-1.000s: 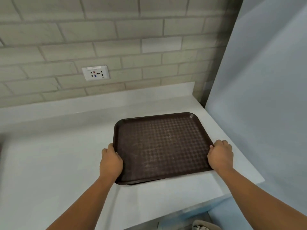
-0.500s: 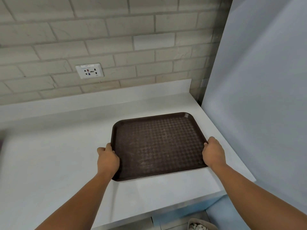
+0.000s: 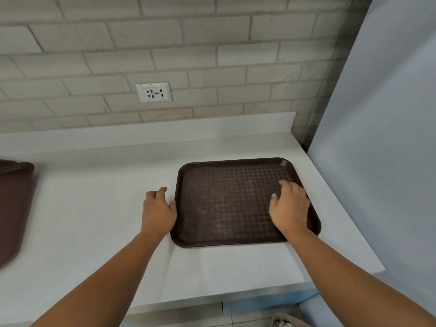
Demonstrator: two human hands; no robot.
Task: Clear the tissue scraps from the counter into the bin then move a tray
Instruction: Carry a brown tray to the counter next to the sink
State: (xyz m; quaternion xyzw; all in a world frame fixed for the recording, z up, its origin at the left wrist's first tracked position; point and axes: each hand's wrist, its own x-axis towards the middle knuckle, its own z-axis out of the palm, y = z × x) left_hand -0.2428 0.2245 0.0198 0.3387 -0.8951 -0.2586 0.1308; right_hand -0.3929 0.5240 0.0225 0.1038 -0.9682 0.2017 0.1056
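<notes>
White table under brick wall; brown tray lies flat at right. Your left hand and right hand are open, holding nothing.

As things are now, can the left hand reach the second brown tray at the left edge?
Probably yes. The left hand is open beside the tray, and only bare counter lies between it and the second tray.
</notes>
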